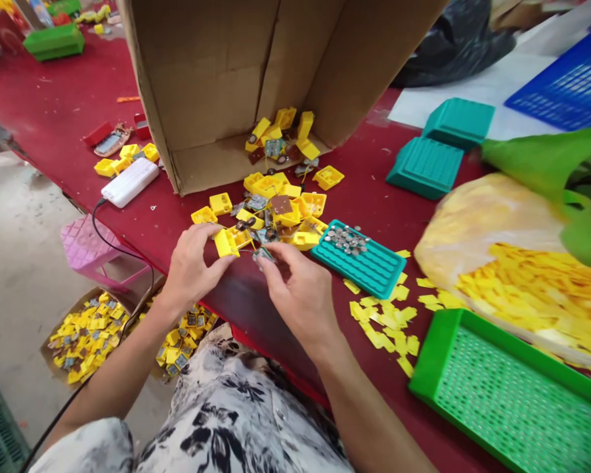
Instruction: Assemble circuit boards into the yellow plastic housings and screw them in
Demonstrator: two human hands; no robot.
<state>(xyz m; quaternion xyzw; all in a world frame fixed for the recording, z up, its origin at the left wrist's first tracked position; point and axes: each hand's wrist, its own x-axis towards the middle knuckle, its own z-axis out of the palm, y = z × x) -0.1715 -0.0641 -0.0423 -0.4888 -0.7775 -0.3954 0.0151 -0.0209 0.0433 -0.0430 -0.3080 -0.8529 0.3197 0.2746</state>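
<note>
My left hand (pixel 193 266) pinches a small yellow plastic casing (pixel 225 244) between thumb and fingers. In my right hand (pixel 300 282) is a small grey circuit piece (pixel 262 255), gripped by thumb and forefinger; a thin wire seems to run from it toward the casing. Just beyond both hands lies a heap of yellow casings (pixel 268 186) with grey and brown parts and dark round pieces wired among them. A teal ribbed tray (pixel 381 270) to the right of my right hand carries several small silvery discs (pixel 347 239).
A cardboard box (pixel 217 72) lies open toward me behind the heap. Yellow strips (pixel 387 322), a plastic bag (pixel 453 223) and a green basket (pixel 433 358) are at right. A white power bank (pixel 131 182) sits left. Filled boxes (pixel 91 332) and a pink stool (pixel 91 242) stand below.
</note>
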